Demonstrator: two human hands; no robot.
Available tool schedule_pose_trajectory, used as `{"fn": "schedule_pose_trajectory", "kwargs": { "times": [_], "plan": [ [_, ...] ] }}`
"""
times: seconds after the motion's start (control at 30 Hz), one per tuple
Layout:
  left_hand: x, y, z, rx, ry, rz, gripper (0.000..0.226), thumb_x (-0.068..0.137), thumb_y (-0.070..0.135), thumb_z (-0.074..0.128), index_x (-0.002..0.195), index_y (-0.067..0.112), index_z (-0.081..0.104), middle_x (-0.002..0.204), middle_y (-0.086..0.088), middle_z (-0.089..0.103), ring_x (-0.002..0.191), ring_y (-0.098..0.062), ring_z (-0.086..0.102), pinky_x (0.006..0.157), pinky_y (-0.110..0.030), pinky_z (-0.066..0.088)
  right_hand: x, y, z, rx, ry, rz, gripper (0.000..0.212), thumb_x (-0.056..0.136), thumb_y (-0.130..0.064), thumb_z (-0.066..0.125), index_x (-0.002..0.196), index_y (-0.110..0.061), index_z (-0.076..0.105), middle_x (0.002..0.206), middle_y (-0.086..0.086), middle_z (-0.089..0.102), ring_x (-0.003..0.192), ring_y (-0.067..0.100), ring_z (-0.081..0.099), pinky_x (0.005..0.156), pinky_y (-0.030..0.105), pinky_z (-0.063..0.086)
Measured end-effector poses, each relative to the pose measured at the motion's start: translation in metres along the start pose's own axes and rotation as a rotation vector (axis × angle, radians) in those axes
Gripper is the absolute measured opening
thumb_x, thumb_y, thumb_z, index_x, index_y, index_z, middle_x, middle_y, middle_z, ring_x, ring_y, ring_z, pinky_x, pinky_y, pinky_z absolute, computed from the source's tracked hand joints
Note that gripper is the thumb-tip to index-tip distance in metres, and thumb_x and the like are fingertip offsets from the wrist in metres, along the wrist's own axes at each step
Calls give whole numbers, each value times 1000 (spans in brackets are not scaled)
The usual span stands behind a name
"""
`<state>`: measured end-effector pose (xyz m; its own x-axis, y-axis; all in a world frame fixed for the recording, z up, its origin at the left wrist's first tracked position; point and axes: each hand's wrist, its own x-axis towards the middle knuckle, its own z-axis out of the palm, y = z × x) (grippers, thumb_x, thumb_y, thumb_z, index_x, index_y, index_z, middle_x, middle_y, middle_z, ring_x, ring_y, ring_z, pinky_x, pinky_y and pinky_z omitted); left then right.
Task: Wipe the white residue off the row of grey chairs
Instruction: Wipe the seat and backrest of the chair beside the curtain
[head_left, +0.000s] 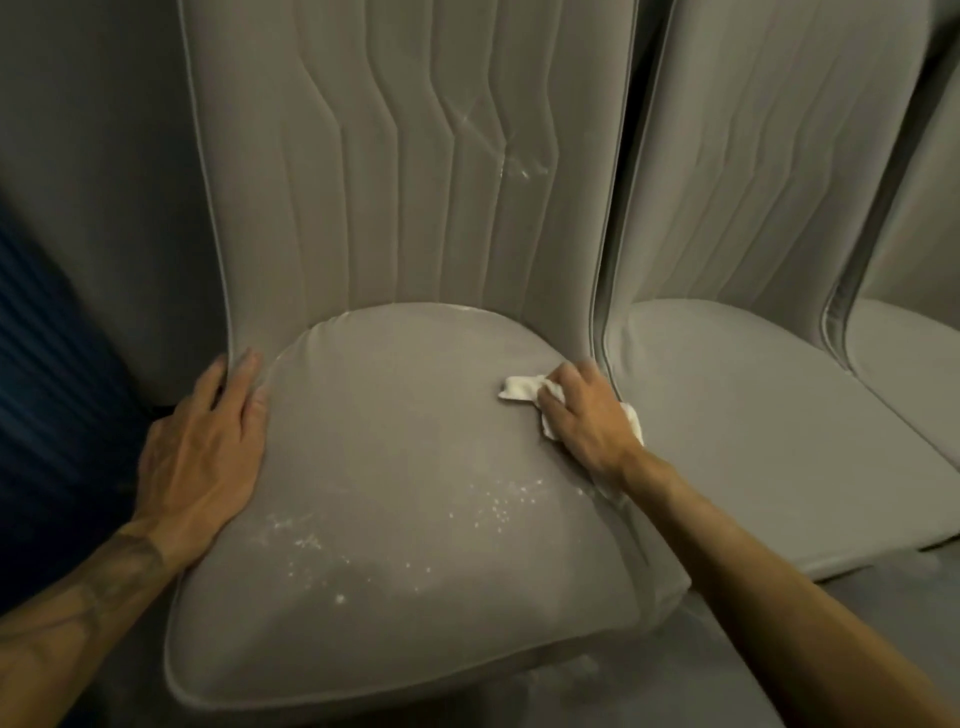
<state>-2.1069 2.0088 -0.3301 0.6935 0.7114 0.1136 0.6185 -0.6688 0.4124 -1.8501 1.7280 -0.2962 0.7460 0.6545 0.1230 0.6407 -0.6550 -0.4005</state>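
A grey padded chair (395, 426) fills the middle of the view. White residue (498, 501) speckles the front of its seat, and more streaks mark the backrest (511, 169) on the right. My right hand (584, 410) grips a crumpled white cloth (522, 388) and presses it on the seat's right rear part. Flat on the seat's left edge rests my left hand (208, 441), fingers straight and pointing toward the backrest.
A second grey chair (753, 415) stands close on the right, with a third (914, 353) beyond it at the frame edge. Something dark blue (47, 395) sits to the left. Grey floor (727, 675) shows below the seats.
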Motion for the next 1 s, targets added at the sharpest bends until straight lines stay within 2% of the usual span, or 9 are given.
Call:
{"fn": "schedule_pose_trajectory", "kwargs": {
  "times": [0.03,0.1,0.2,0.27,0.47,0.63,0.8,0.9,1.0],
  "plan": [
    [0,0,0,-5,-4,-3,67,105,63,5,162,31,19,166,-10,29,136,-43,48,107,-62,41,-2,-1,2,15,42,61,25,103,-30,49,106,-7,58,112,13,51,107,31,51,97,40,38],
    [2,-3,0,-5,6,-12,68,104,65,3,163,32,16,165,-10,29,136,-43,48,106,-64,41,-10,-21,15,44,70,42,24,102,-30,50,106,-7,58,112,14,51,105,33,52,96,41,39],
    [1,-4,3,-8,-23,-20,70,103,70,1,163,36,9,166,-6,28,137,-42,46,107,-65,40,-31,-39,36,81,-34,-194,25,102,-36,46,104,-12,54,107,8,49,95,28,51,89,38,40],
    [-1,-3,2,-14,-20,-21,72,101,73,-1,163,37,8,166,-4,27,138,-41,46,108,-66,39,-29,-25,27,62,-65,-267,26,103,-39,45,106,-15,53,109,6,48,97,25,51,90,37,40],
    [-3,3,-1,-27,-14,-47,76,97,76,-2,164,41,10,170,-3,24,147,-36,37,116,-61,32,-6,3,8,-22,55,-59,27,103,-31,46,105,-6,57,111,16,51,103,34,50,95,45,39],
    [-4,5,0,-23,3,-44,76,98,75,1,164,40,13,170,0,23,147,-35,38,118,-60,32,-42,-10,29,77,-82,-345,27,102,-46,39,103,-20,49,107,3,46,94,24,51,86,37,42],
    [-5,10,-1,14,-3,-43,69,104,68,7,165,37,15,170,-3,24,145,-37,40,117,-59,34,2,28,8,-8,7,-210,27,103,-34,46,101,-9,55,107,13,50,98,33,51,91,48,42],
    [-7,13,-3,29,-11,-40,63,108,60,11,165,34,17,169,-8,26,142,-40,43,115,-59,36,-2,19,13,-10,60,-122,27,102,-33,46,106,-8,57,109,14,51,101,34,50,93,49,42],
    [-8,12,-4,22,-30,-47,69,104,67,7,165,36,15,169,-7,26,142,-38,43,116,-59,36,-43,-2,26,101,13,-242,24,102,-38,40,105,-18,51,106,5,47,92,26,49,85,41,44]
  ]
}}
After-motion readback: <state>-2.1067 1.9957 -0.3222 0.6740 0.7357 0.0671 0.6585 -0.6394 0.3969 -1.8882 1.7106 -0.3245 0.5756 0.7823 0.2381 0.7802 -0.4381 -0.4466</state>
